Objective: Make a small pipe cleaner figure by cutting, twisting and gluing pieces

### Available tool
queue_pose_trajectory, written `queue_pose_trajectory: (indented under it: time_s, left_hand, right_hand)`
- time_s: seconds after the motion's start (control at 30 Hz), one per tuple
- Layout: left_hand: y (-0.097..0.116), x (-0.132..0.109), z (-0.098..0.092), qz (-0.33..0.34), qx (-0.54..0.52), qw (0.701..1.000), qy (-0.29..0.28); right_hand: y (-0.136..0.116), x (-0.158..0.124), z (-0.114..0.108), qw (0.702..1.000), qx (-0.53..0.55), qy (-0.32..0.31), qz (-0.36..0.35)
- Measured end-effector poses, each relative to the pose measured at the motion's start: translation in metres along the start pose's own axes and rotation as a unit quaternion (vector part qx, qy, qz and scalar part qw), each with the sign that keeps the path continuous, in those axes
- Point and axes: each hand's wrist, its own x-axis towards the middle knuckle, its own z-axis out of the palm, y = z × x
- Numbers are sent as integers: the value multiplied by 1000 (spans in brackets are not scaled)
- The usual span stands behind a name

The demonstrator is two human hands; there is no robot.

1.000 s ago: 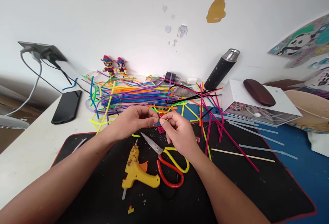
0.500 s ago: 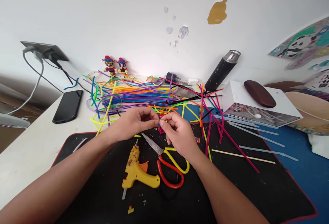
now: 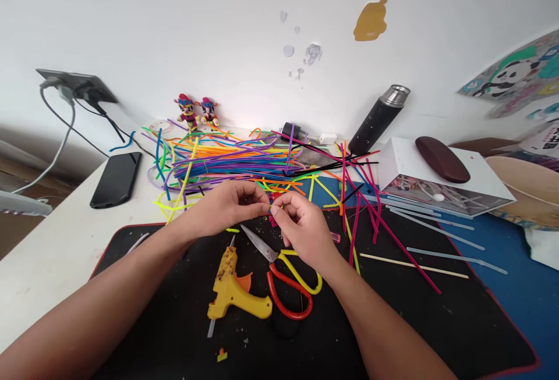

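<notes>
My left hand [image 3: 233,205] and my right hand [image 3: 303,226] meet fingertip to fingertip above the back of the black mat [image 3: 323,345]. Both pinch a tiny yellow piece [image 3: 271,206], mostly hidden by the fingers. Just behind and below the fingertips lie small magenta pieces [image 3: 273,221]. Open scissors [image 3: 292,291] with red and yellow handles rest beneath my right hand. A yellow glue gun [image 3: 238,293] lies to their left. Behind my hands spreads a pile of colourful pipe cleaners [image 3: 236,159].
A phone [image 3: 116,179] lies at the left. Two small dolls [image 3: 187,111], a black flask [image 3: 379,121] and a white box [image 3: 489,194] stand along the wall. Magenta stems [image 3: 410,247], clear glue sticks [image 3: 441,228] and a thin wooden stick [image 3: 413,265] lie at the right.
Both hands stay almost in place, fingertips still together around the small yellow piece. The view has shifted very slightly.
</notes>
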Motion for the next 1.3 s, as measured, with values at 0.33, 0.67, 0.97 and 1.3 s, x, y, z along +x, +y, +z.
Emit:
queue_pose_trajectory:
  time_s: [0.33, 0.67, 0.97, 1.3]
  left_hand:
    - [2, -1, 1, -4, 25, 1000, -5]
    - [-2, -1, 3, -7, 25, 1000, -3]
    - [0, -1, 2, -21, -4, 1000, -13]
    - [-1, 0, -2, -44, -55, 997, -40]
  right_hand:
    - [-1, -1, 2, 999, -38, 9, -3]
    - [-1, -1, 3, 1000, -26, -9, 7]
    - [-2, -1, 3, 998, 41, -33, 38]
    - [-5, -1, 1, 998, 42, -39, 31]
